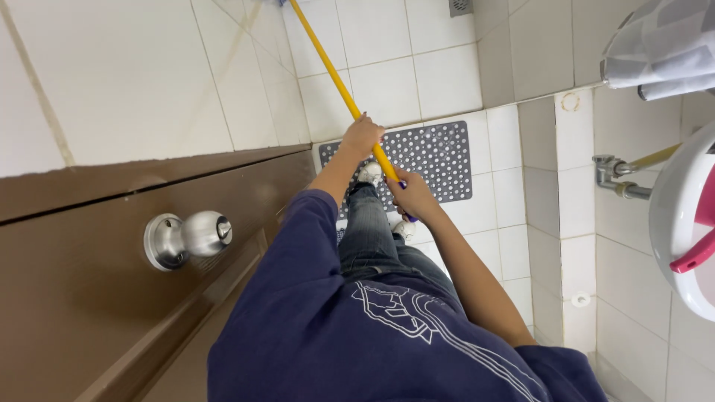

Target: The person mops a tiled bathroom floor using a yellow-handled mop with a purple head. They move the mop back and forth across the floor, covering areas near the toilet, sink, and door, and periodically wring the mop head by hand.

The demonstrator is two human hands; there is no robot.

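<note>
yellow pole (335, 78) slants up-left from body; left hand (363, 137), right hand (410, 195) fingers both wrapped round it.

Tiled bathroom corner from above

A brown door (89, 283) with a silver knob (186, 237) stands left; a grey mat (439, 160) lies on the floor (387, 82); a white basin (681, 223) and towel (663, 48) sit right.

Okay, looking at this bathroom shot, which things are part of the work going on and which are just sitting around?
In use:
left hand, gripping the yellow mop handle
right hand, gripping the handle's lower end
white tiled floor

Just there:
grey perforated mat
brown door with silver knob
white basin
wall valve
floor drain
</note>
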